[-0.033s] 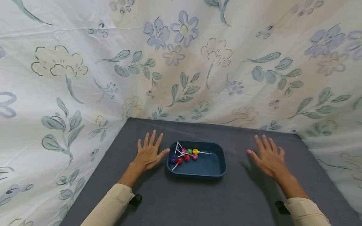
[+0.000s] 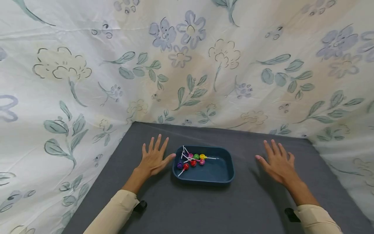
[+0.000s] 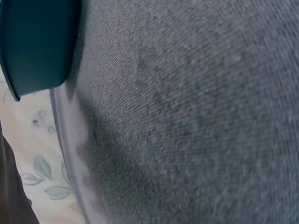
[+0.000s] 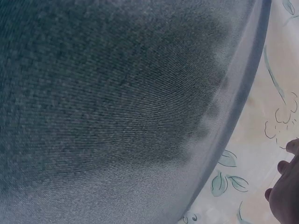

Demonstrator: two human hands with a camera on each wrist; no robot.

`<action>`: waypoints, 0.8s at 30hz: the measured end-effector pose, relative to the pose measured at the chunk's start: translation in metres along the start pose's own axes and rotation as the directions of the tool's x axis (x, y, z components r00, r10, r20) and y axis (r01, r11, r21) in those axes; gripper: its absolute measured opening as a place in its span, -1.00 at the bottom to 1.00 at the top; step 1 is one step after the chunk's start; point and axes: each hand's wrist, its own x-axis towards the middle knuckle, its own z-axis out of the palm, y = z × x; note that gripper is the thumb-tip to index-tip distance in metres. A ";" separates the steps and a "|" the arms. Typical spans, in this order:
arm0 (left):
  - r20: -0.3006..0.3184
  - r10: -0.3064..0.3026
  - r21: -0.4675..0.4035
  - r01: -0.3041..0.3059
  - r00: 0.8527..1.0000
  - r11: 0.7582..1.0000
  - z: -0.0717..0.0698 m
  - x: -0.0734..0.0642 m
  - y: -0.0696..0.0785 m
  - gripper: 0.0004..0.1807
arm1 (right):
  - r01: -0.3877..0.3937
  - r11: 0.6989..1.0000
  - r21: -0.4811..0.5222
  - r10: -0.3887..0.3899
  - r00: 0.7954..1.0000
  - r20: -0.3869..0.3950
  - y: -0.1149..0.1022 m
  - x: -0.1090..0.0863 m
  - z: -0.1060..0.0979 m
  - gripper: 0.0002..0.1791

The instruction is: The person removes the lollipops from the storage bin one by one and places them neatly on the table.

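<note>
A dark blue rectangular tray (image 2: pixel 217 170) sits on the grey cloth-covered table, its side wall (image 3: pixel 39 51) also showing in the left wrist view. Several lollipops lie heaped in its left half, among them a purple one (image 2: pixel 179 165), a red one (image 2: pixel 185 166), a green one (image 2: pixel 196 156) and a yellow one (image 2: pixel 202 157), their white sticks crossing. My left hand (image 2: pixel 152 160) is spread just left of the tray, thumb tip by the rim; whether it touches is unclear. My right hand (image 2: pixel 277 165) hovers over the cloth, well right of the tray, fingers spread, holding nothing.
Grey cloth (image 2: pixel 198 208) covers the table around the tray. A floral curtain (image 2: pixel 187 97) hangs behind the table's far edge and along both sides. A dark wrist strap piece (image 2: pixel 141 206) shows at the left sleeve, another (image 2: pixel 291 215) at the right.
</note>
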 end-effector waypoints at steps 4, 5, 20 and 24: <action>-0.012 0.007 0.001 -0.007 1.000 1.000 -0.001 -0.001 -0.003 -0.03 | 0.000 1.000 0.000 0.000 1.000 -0.014 -0.001 0.000 0.004 -0.01; -0.018 0.010 0.001 -0.010 1.000 1.000 -0.002 -0.001 -0.003 -0.03 | 0.001 1.000 -0.001 -0.001 1.000 -0.020 -0.001 0.000 0.005 -0.01; -0.019 0.033 0.018 -0.033 0.999 0.999 -0.003 -0.002 -0.001 -0.04 | 0.007 0.999 0.047 -0.006 1.000 -0.026 -0.001 -0.005 0.009 -0.01; -0.025 0.065 0.005 -0.065 0.998 0.998 -0.002 -0.001 0.001 -0.06 | 0.018 0.994 0.105 -0.015 0.999 -0.038 -0.003 -0.006 0.009 -0.03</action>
